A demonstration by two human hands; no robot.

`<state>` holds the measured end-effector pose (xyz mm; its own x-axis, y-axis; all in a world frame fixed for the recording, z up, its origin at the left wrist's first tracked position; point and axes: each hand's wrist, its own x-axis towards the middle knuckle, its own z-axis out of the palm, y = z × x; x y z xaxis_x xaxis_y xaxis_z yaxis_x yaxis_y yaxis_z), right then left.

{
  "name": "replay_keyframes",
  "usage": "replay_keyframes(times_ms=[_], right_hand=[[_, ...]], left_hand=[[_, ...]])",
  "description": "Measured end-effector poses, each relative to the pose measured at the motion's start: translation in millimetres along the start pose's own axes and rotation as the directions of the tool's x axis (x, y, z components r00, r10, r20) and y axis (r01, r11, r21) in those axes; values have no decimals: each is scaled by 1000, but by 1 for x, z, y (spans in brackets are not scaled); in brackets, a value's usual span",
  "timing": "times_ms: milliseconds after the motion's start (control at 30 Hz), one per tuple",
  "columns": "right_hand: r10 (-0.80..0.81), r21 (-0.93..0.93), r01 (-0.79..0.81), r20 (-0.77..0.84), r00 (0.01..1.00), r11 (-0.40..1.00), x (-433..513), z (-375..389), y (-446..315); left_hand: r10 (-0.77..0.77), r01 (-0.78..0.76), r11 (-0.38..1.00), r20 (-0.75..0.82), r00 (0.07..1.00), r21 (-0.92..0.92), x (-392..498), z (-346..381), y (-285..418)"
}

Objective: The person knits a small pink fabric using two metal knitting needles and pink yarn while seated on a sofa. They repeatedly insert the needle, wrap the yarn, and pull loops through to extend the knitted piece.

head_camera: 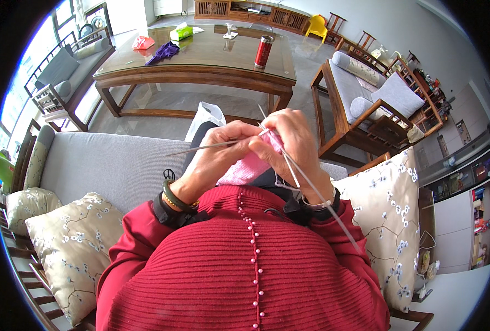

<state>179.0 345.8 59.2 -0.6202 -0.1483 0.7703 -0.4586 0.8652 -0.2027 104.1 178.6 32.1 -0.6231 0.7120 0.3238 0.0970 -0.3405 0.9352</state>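
Pink knitting hangs between my hands, in front of my red ribbed top. My left hand grips its left side and a thin metal knitting needle that points out to the left. On the other side, my right hand is closed around the work's upper edge and a long needle that slants down past my right wrist. More needle lengths cross near my fingertips, one tip pointing upward. Yarn dangles below my right hand. My fingers hide part of the stitches.
A white plastic bag stands beyond my knees. The glass-topped wooden table holds a red tumbler, a purple cloth and a green tissue pack. Flowered cushions lie on the grey sofa at both sides of me.
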Motion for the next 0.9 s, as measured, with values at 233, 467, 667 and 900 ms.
replay_keyframes(times_ms=[233,467,667,900], right_hand=[[16,-12,-17,-119,993,1000,-4,-15,-8],[-43,39,46,-88,995,998,-5,-11,-10],[-23,47,31,-171,985,998,-5,-9,-6],[-40,-18,38,-103,994,999,-8,-9,-7]], left_hand=[[-74,73,991,-11,997,-111,-2,-2,2],[-120,111,970,-28,992,-215,0,-1,3],[-137,120,974,-77,988,-191,-2,0,5],[-126,103,981,-139,982,-164,-1,1,4]])
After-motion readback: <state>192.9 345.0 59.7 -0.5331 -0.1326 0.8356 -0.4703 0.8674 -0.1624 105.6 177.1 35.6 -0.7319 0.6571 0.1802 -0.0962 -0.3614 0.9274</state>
